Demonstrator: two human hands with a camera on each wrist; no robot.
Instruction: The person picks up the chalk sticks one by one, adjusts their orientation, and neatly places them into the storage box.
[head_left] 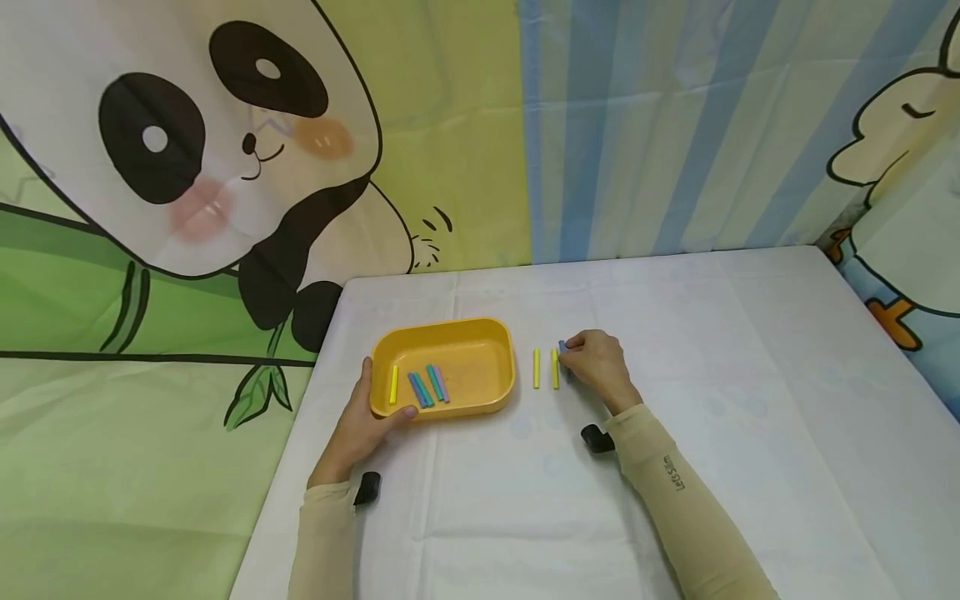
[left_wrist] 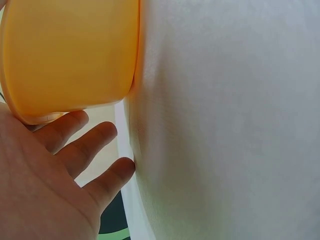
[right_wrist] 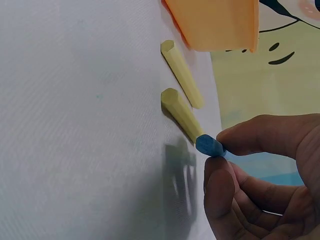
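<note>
My left hand grips the left end of a yellow-orange plastic tray, thumb over the front rim and fingers along the side. Inside the tray lie a yellow chalk stick and several blue, green and purple ones. To the tray's right, my right hand pinches a blue chalk stick between thumb and forefinger, close over the table. Two yellow chalk sticks lie side by side between tray and hand, one nearer the tray and one beside the blue stick.
A white cloth covers the table. Behind it hangs a printed curtain with a panda and blue stripes. A black wrist mount sits at the right sleeve, another at the left.
</note>
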